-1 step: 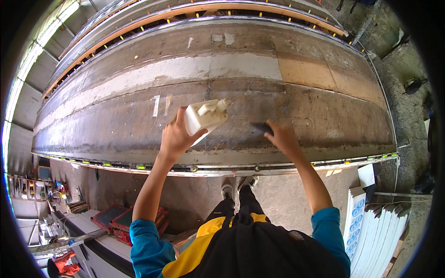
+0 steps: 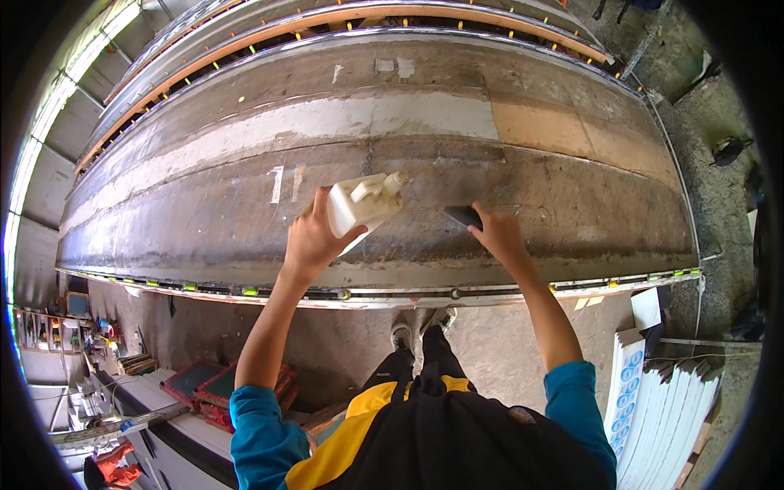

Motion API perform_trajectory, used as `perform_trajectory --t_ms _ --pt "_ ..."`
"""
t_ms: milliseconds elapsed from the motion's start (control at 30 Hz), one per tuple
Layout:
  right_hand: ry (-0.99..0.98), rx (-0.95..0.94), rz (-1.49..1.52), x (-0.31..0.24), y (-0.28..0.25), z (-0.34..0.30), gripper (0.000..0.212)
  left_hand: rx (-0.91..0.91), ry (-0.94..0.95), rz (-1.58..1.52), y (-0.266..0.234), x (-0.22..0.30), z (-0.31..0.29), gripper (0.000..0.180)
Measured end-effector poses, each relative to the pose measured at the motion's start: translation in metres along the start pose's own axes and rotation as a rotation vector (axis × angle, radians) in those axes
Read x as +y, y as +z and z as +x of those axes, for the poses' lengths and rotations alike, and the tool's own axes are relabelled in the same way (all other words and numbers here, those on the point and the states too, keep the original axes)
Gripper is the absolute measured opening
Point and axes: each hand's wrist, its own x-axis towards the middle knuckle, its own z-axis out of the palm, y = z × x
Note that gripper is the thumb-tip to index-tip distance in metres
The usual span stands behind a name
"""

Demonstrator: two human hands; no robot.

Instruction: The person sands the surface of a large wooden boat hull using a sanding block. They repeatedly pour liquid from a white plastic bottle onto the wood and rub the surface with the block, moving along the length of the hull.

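The left hand point(image 2: 313, 242) grips a tilted whitish jug point(image 2: 349, 214) over the long table point(image 2: 220, 233) — its underside hidden; the right hand point(image 2: 500, 235) pinches a dark flat piece point(image 2: 462, 216), partly covered — contact with the table unclear.

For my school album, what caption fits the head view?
Left hand holds a whitish jug, right hand a dark flat piece, over a long stained table.

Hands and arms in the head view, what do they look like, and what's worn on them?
The left hand and right hand are bare, with no gloves or watch visible. The forearms are uncovered up to blue sleeves, bunched near the elbows.
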Motion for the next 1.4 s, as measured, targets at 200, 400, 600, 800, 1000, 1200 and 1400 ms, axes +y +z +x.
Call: perform_trajectory --t_ms 200,400,600,800,1000,1200,1400 --pt "-0.277 -0.082 0.021 -0.05 0.014 -0.027 0.038 -0.041 -0.119 -0.026 0.004 -0.014 -0.027 0.082" --pt "-0.243 -0.147 0.022 -0.072 0.017 -0.005 0.041 -0.073 -0.173 0.021 0.006 0.007 -0.03 0.071" --pt "0.272 0.203 0.277 -0.002 -0.021 -0.057 0.052 -0.155 0.199 0.042 0.01 0.037 -0.019 0.068" --pt "0.642 0.498 0.438 0.058 -0.075 -0.103 0.053 -0.301 0.5 0.504 0.077 0.083 -0.018 0.059" --pt "0.618 0.604 0.543 0.105 -0.08 -0.156 0.042 -0.401 0.603 0.723 0.142 0.13 0.01 0.059" --pt "0.624 0.663 0.62 0.159 -0.099 -0.184 0.041 -0.436 0.694 0.699 0.19 0.192 0.042 0.062" --pt "0.644 0.7 0.529 0.209 -0.101 -0.2 0.045 -0.386 0.566 0.643 0.234 0.229 0.097 0.065"
